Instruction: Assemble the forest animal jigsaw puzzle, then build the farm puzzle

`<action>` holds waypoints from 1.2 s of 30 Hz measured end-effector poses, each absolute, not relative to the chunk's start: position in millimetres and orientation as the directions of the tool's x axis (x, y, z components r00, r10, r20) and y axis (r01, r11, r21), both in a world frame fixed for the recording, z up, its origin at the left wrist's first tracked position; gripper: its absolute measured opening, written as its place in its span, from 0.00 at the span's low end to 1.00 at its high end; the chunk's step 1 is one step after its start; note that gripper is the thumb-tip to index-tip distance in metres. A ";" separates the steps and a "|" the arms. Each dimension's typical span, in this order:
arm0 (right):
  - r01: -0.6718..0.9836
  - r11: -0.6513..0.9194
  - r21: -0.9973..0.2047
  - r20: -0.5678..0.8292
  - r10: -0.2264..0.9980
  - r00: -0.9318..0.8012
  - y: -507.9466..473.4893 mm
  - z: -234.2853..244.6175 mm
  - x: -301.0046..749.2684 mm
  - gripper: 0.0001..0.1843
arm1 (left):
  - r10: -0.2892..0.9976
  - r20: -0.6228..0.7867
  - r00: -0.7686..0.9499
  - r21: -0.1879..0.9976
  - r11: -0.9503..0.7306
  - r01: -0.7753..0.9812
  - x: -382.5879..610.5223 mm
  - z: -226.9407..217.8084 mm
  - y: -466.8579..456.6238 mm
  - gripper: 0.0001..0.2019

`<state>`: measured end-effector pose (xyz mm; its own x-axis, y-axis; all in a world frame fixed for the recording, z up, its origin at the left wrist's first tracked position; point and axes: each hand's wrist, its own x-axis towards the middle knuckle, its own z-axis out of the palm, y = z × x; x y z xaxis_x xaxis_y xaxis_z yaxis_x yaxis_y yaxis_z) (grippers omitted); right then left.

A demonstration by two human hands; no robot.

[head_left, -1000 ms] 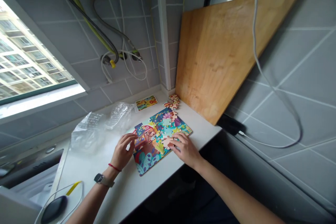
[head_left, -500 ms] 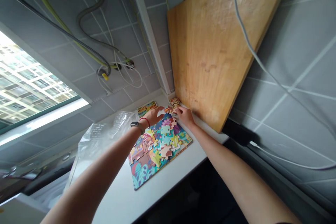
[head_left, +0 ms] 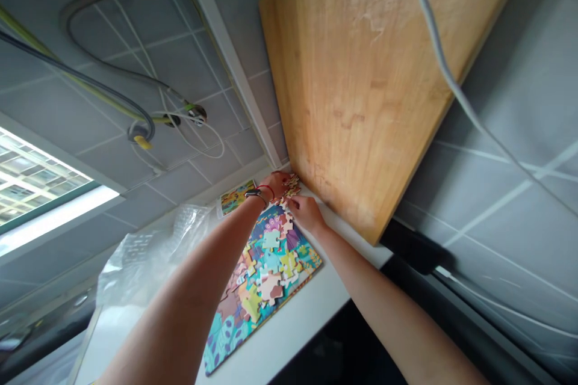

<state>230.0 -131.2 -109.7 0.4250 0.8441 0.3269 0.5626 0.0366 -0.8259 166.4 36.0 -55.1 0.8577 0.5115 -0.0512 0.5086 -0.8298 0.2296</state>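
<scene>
My left hand (head_left: 275, 181), with a watch and a red cord at its wrist, reaches into a heap of loose puzzle pieces (head_left: 292, 185) in the far corner. Its fingertips are mostly hidden among the pieces. On the near side of the heap is my right hand (head_left: 307, 213), fingers curled and pressed together; what they hold, if anything, is too small to make out. Below both hands lies a colourful jigsaw puzzle (head_left: 230, 328), partly covered by loose pieces such as a pale pink one (head_left: 271, 287) and a light green one (head_left: 271, 239).
A picture card (head_left: 235, 197) lies left of the heap. Crumpled clear plastic (head_left: 144, 258) covers the left part of the white counter (head_left: 293, 337). A large wooden board (head_left: 352, 90) leans against the tiled wall on the right, with a white cable (head_left: 445, 66) hanging before it.
My left hand has moved farther into the heap, and the pale piece beside its thumb no longer shows. The right hand stays at the heap's near side. The whole view has shifted.
</scene>
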 end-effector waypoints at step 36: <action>-0.428 0.115 -0.897 -0.095 0.893 0.439 -124.8 -102.3 220.4 0.23 | 0.263 0.351 0.899 -0.029 -0.956 0.291 71.0 -67.5 -30.1 0.12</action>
